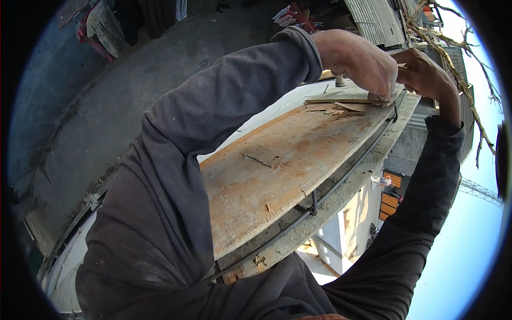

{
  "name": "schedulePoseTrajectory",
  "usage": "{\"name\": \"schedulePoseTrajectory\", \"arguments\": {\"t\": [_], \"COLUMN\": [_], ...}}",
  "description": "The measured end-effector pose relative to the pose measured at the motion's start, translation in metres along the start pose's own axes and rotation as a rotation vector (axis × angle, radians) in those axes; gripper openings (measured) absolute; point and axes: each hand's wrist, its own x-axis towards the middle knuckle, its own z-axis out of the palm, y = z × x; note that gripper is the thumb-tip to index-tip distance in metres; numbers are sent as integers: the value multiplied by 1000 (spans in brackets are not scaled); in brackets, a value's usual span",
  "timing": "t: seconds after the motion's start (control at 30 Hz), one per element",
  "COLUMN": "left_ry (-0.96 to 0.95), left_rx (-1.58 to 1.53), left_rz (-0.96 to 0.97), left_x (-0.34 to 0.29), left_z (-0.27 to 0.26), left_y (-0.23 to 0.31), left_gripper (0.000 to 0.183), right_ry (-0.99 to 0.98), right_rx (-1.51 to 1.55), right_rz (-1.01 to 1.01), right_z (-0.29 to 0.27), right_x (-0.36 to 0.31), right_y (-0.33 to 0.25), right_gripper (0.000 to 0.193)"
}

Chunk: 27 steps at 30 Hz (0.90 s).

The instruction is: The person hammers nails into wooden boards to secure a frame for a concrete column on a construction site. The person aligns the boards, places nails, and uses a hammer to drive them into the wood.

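A worn plywood board [277, 160], cracked and stained, stretches away before me. Near its far end lie a smaller wooden piece [344, 96] and splintered wood [341, 110]. My left hand [362, 58] is closed, its curled fingertips down at the edge of that smaller piece; whatever is in its grip is hidden. Close beside it on the right, my right hand [429, 77] is also closed, with fingers bent toward the left hand. A pale sliver of wood [401, 66] shows between the two hands, but its full shape is hidden.
A dark metal rod [341, 184] on short posts runs along the board's right side, above a rough concrete ledge [373, 162]. Beyond that ledge is a drop to buildings below. Bare branches [453, 58] hang at the far right. Grey floor [176, 53] lies left, with clothes [104, 29] beyond.
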Motion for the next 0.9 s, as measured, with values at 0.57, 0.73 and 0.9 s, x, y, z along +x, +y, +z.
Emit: {"name": "schedulePoseTrajectory", "arguments": {"t": [0.57, 0.73, 0.9], "left_ry": [59, 89, 209], "left_rx": [74, -167, 20], "left_rz": [-181, -177, -645], "left_x": [-17, -41, -64], "left_z": [0, -6, -2], "left_y": [-4, 4, -72], "left_gripper": [45, 40, 34], "right_ry": [49, -115, 10], "right_rx": [292, 348, 161], "right_rz": [372, 457, 419], "right_z": [26, 6, 21], "right_x": [7, 21, 15], "right_y": [-25, -39, -40], "right_gripper": [37, 36, 38]}}
